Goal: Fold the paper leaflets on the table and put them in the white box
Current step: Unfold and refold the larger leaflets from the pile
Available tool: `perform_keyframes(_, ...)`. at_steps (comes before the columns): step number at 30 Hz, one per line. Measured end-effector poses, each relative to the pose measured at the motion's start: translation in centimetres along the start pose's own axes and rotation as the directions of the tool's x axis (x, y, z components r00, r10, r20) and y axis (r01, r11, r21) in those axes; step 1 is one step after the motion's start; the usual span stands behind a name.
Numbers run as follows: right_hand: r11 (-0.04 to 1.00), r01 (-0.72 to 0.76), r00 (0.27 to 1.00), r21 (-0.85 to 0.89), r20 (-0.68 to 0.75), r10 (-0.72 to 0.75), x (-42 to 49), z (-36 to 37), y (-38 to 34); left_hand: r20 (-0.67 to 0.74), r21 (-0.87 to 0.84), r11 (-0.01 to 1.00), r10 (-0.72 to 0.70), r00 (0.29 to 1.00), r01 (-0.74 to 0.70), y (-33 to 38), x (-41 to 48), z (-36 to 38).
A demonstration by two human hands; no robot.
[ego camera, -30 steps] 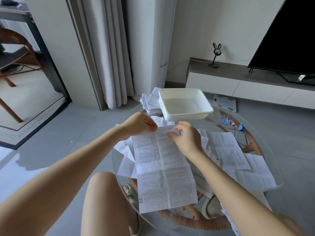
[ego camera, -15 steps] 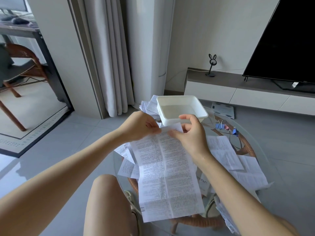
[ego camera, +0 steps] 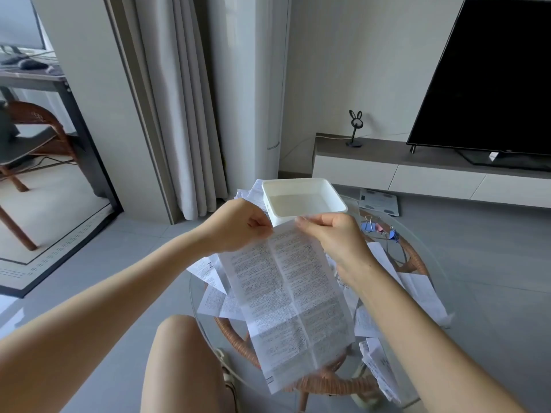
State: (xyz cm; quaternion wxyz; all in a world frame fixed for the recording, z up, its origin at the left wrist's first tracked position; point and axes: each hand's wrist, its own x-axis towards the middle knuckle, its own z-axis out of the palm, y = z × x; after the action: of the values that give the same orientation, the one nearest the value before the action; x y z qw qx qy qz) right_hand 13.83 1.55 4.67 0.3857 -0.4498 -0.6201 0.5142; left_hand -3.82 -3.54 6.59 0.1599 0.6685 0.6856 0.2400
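Both hands hold one leaflet (ego camera: 286, 296) up by its top corners so it hangs flat, ready to fold. The left hand (ego camera: 238, 225) pinches one corner, and the right hand (ego camera: 334, 234) pinches the other. The white box (ego camera: 304, 199) waits just behind on the tabletop (ego camera: 429, 263), with more papers (ego camera: 417, 287) lying around.

The leaflet (ego camera: 286, 299), flat on the table (ego camera: 432, 257) a second ago, now hangs above it. The left hand (ego camera: 235, 226) and right hand (ego camera: 331, 234) pinch its top corners, raised before the white box (ego camera: 301, 201).
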Motion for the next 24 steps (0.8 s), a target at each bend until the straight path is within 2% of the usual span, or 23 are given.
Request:
perform_keyframes(7, 0.998, 0.010, 1.000, -0.056, 0.011, -0.010, -0.2, -0.8, -0.4, -0.009, -0.117, 0.989, -0.093, 0.996, 0.091, 0.7, -0.4, -0.6)
perform_keyframes(24, 1.000, 0.022, 1.000, -0.008, -0.016, -0.022, -0.8, -1.4, -1.3, 0.001, -0.150, 0.985, -0.082, 0.997, 0.081, 2.4, -1.0, -1.8)
